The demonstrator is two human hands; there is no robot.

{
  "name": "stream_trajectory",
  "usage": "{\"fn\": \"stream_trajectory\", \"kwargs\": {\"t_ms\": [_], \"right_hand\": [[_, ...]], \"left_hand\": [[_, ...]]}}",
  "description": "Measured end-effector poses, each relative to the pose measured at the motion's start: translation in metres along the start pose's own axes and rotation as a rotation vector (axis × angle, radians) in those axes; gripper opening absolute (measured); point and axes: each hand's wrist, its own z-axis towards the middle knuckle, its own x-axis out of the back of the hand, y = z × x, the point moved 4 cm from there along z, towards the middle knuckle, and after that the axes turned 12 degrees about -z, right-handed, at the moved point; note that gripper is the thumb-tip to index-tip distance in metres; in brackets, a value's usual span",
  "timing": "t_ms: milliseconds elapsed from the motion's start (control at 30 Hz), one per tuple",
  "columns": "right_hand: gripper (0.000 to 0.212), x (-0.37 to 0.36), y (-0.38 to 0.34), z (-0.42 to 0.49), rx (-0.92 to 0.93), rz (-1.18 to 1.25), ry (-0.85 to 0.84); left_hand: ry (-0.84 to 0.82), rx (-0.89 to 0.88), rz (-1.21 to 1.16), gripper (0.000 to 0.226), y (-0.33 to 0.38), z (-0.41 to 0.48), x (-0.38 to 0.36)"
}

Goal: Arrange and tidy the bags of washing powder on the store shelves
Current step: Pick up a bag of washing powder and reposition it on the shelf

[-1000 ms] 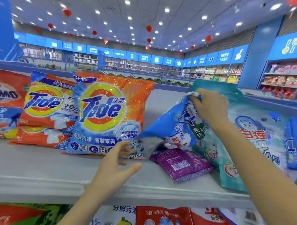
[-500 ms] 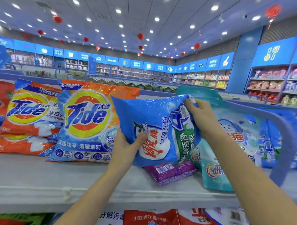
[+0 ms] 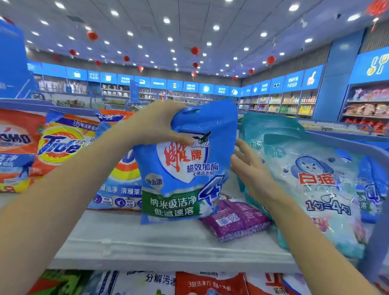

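the blue bag (image 3: pixel 188 169) has swung upright just left of the purple bag (image 3: pixel 235 217); left hand (image 3: pixel 154 124) now grips its top, right hand (image 3: pixel 248 169) has let go, fingers spread, so it seems ready for standing in line

place: shop | signs: stocked wall shelves (image 3: pixel 367 101); blue category signs (image 3: pixel 191 86); washing powder bags (image 3: pixel 315 184) on display shelf (image 3: pixel 141 240)

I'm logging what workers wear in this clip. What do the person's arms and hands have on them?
Nothing shows on them. The left hand and right hand are bare, with no gloves, rings or markings visible. The left forearm and right forearm are bare right to the frame edge: no sleeve, watch or band in view.
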Motion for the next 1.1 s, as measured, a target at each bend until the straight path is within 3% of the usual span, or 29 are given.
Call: {"fn": "stream_trajectory", "kwargs": {"t_ms": [167,267,333,433,500,533,600,667,733,800,967,1100], "right_hand": [[0.012,-0.028,-0.004,0.018,-0.026,-0.067,0.169],[0.013,-0.039,0.003,0.027,-0.091,-0.045,0.226],[0.01,-0.046,0.002,0.033,-0.107,-0.058,0.26],[0.015,-0.053,-0.001,0.04,-0.15,-0.069,0.315],[0.016,-0.057,-0.001,0.044,-0.178,-0.037,0.336],[0.012,-0.058,-0.001,0.045,-0.193,-0.017,0.343],[0.01,-0.061,-0.001,0.046,-0.221,0.039,0.362],[0.01,-0.064,0.0,0.048,-0.234,0.074,0.372],[0.011,-0.066,-0.001,0.049,-0.244,0.091,0.378],[0.011,-0.065,-0.001,0.049,-0.247,0.092,0.377],[0.012,-0.052,-0.008,0.046,-0.129,-0.032,0.37],[0.015,-0.051,0.005,0.038,-0.147,-0.062,0.474]], "left_hand": [[-0.309,0.014,0.335,0.057,-0.012,0.001,-0.024],[-0.268,0.03,0.537,0.081,-0.024,-0.009,-0.025],[-0.103,-0.037,0.584,0.09,-0.036,-0.023,-0.019],[0.39,-0.116,0.295,0.101,-0.061,-0.057,0.003],[0.731,0.07,-0.095,0.092,-0.085,-0.09,0.0],[0.801,0.232,-0.354,0.087,-0.097,-0.103,-0.011],[0.753,0.522,-0.813,0.076,-0.118,-0.121,-0.048],[0.631,0.615,-0.94,0.054,-0.12,-0.128,-0.069],[0.554,0.591,-0.95,0.024,-0.112,-0.125,-0.073],[0.533,0.531,-0.947,0.01,-0.1,-0.119,-0.071],[0.629,0.353,-0.874,0.02,-0.085,-0.115,-0.063],[0.707,0.333,-0.785,0.007,-0.089,-0.115,-0.061]]}}
